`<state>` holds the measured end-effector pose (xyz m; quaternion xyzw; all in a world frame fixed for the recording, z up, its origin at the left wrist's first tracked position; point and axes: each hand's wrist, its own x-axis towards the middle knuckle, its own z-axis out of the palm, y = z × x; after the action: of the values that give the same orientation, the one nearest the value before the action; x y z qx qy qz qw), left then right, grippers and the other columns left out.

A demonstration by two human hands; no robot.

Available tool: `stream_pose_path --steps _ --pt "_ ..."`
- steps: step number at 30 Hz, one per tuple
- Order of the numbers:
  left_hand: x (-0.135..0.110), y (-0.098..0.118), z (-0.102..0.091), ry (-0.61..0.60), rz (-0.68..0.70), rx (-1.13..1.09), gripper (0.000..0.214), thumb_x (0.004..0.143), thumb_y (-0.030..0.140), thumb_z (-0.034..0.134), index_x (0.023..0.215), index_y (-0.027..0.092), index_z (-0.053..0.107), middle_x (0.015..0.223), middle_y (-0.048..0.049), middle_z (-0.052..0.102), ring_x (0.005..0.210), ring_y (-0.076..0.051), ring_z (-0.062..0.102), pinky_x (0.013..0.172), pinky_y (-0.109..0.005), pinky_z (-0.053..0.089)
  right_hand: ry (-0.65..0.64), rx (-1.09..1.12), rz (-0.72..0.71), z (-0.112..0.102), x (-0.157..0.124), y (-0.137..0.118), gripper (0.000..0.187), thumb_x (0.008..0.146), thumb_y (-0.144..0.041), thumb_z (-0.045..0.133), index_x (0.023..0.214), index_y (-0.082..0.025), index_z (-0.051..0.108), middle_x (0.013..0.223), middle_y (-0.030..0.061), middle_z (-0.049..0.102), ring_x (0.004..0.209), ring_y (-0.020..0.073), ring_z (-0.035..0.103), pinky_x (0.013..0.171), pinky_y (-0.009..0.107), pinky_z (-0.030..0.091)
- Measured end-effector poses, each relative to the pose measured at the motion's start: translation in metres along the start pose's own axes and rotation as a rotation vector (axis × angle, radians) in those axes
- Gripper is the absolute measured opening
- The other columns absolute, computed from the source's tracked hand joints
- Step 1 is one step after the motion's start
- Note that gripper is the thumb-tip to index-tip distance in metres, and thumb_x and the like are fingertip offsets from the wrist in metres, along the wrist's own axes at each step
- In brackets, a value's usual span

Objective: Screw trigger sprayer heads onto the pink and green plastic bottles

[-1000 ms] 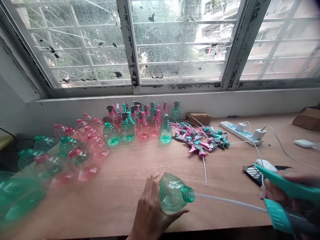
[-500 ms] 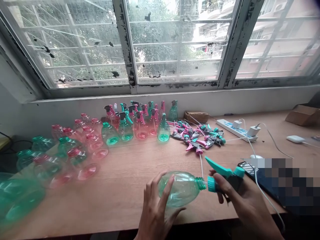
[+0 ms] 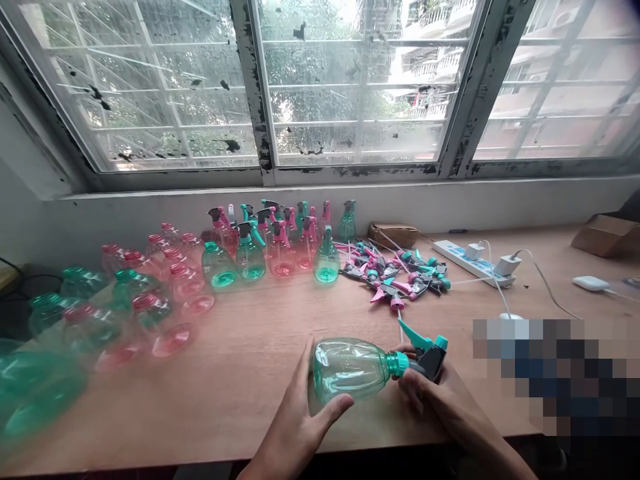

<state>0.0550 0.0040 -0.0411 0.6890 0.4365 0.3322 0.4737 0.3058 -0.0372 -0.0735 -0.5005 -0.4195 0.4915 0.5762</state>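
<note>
A clear green spray bottle [image 3: 350, 368] lies on its side in the air above the table's front part, its neck pointing right. My left hand [image 3: 307, 407] is wrapped round the bottle's base, thumb along the near side. The trigger sprayer head [image 3: 430, 357], black with a teal lever and collar, sits against the bottle's neck. My right hand [image 3: 425, 393] grips the sprayer head just behind the collar; some of its fingers are hidden behind the head. Whether the collar is threaded on cannot be seen.
Open green and pink bottles [image 3: 145, 313] stand at the left. Bottles with sprayers [image 3: 280, 250] line the back, beside a pile of loose sprayer heads [image 3: 400, 273]. A power strip [image 3: 473, 262] with cables and a cardboard box [image 3: 607, 233] are at the right.
The sprayer head has moved left onto the bottle's neck, closing the gap between them. My left hand has shifted its hold to the bottle's base.
</note>
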Motion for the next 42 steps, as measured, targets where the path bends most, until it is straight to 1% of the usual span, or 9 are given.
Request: stream_pose_path --steps 3,8,14,18,23,26,32,37,42 --pt "0.001 0.0 -0.002 -0.033 0.03 0.057 0.087 0.083 0.04 0.074 0.154 0.022 0.028 0.162 -0.0134 0.03 0.151 -0.033 0.023 0.123 -0.052 0.017 0.008 -0.028 0.032 0.002 -0.003 -0.004 0.05 0.073 -0.047 0.084 0.106 -0.02 0.059 0.055 -0.0072 0.059 0.046 0.0121 0.051 0.047 0.024 0.037" --pt "-0.001 0.002 -0.001 -0.002 0.107 0.061 0.087 0.083 0.029 0.073 0.155 0.027 0.025 0.164 -0.0093 0.029 0.151 -0.031 0.023 0.124 -0.05 0.016 -0.048 -0.008 0.074 0.009 -0.008 -0.013 0.046 0.075 -0.053 0.079 0.1 -0.019 0.06 0.052 -0.0061 0.059 0.044 0.014 0.052 0.047 0.027 0.041" --pt "0.001 0.0 -0.001 0.032 0.044 0.006 0.089 0.084 0.041 0.072 0.156 0.02 0.023 0.161 -0.0162 0.032 0.15 -0.034 0.025 0.121 -0.055 0.02 -0.054 -0.138 0.038 0.008 -0.011 -0.017 0.039 0.072 -0.048 0.082 0.09 -0.018 0.064 0.057 -0.0025 0.067 0.051 0.0173 0.061 0.053 0.03 0.045" --pt "0.003 -0.001 0.0 0.052 0.13 0.112 0.089 0.076 0.035 0.08 0.152 0.024 0.035 0.156 -0.0143 0.04 0.147 -0.035 0.032 0.12 -0.054 0.024 -0.071 -0.108 0.044 0.008 -0.011 -0.019 0.04 0.073 -0.048 0.082 0.093 -0.018 0.064 0.059 -0.0003 0.071 0.052 0.0186 0.064 0.055 0.031 0.048" --pt "-0.001 -0.004 0.001 0.055 0.156 0.136 0.085 0.087 0.035 0.071 0.156 0.035 0.021 0.157 -0.009 0.041 0.147 -0.031 0.034 0.119 -0.053 0.028 -0.067 -0.084 0.006 0.009 -0.009 -0.02 0.038 0.076 -0.05 0.079 0.088 -0.018 0.062 0.057 0.0003 0.07 0.053 0.0198 0.064 0.056 0.032 0.048" --pt "-0.003 -0.005 0.001 0.022 0.15 0.11 0.093 0.084 0.038 0.074 0.157 0.034 0.016 0.16 -0.0098 0.036 0.149 -0.032 0.029 0.12 -0.055 0.025 -0.057 -0.031 -0.023 0.009 -0.008 -0.02 0.041 0.077 -0.052 0.078 0.093 -0.019 0.06 0.059 -0.0004 0.07 0.055 0.0202 0.065 0.058 0.033 0.048" --pt "-0.002 -0.003 -0.005 -0.018 0.13 0.023 0.078 0.087 0.049 0.067 0.154 0.025 0.033 0.158 -0.0129 0.04 0.148 -0.037 0.028 0.119 -0.056 0.026 -0.081 -0.089 -0.011 0.006 -0.009 -0.018 0.04 0.077 -0.052 0.078 0.094 -0.019 0.061 0.057 -0.0006 0.069 0.052 0.0197 0.063 0.056 0.032 0.046" --pt "-0.007 0.001 -0.001 0.011 0.167 0.077 0.084 0.086 0.038 0.071 0.155 0.038 0.023 0.161 -0.0053 0.036 0.149 -0.034 0.027 0.12 -0.055 0.024 -0.029 0.023 -0.019 0.008 -0.008 -0.019 0.043 0.076 -0.051 0.079 0.094 -0.018 0.058 0.054 -0.0012 0.069 0.045 0.0171 0.059 0.05 0.029 0.042" --pt "-0.008 -0.002 -0.003 -0.015 0.124 -0.042 0.093 0.085 0.038 0.074 0.158 0.031 0.016 0.161 -0.0105 0.035 0.148 -0.035 0.029 0.12 -0.053 0.025 -0.046 0.01 -0.03 0.011 -0.011 -0.022 0.041 0.075 -0.051 0.08 0.091 -0.02 0.059 0.06 0.001 0.072 0.049 0.0191 0.064 0.052 0.031 0.046"
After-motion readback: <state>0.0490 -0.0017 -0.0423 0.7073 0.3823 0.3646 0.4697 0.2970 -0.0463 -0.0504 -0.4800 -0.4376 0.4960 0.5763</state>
